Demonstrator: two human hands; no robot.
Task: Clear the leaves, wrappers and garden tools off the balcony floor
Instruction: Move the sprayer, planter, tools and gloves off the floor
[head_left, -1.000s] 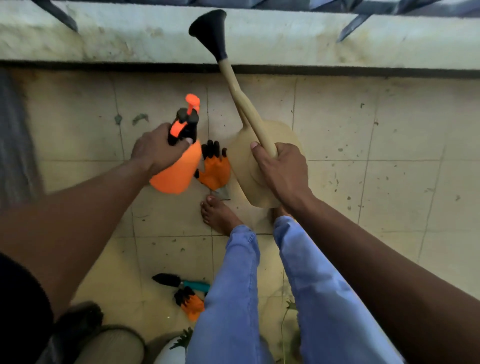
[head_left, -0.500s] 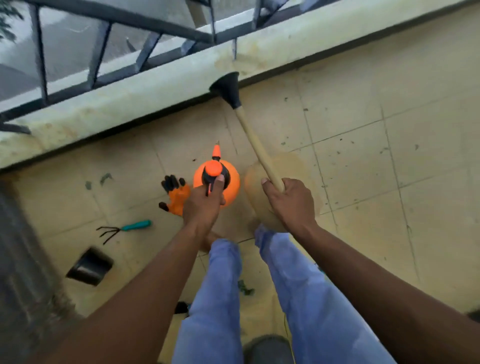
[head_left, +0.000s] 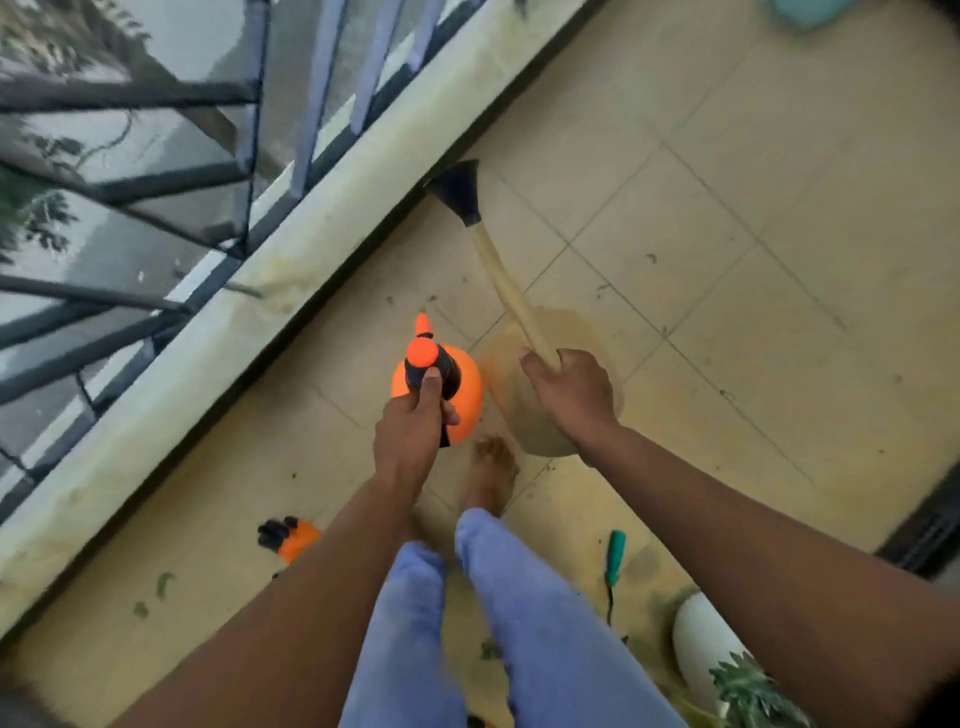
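Beige tiled floor (head_left: 779, 218), dark railing (head_left: 156, 171)

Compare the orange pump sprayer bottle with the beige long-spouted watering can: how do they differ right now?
The orange pump sprayer bottle is bright, rounded and compact with a black pump head; the beige long-spouted watering can is pale and broader, its thin spout ending in a black rose. The left hand grips the sprayer at its head; the right hand grips the can near the spout's base. Both are held above the tiled floor.

Soft daylight — motion blur, edges warped.
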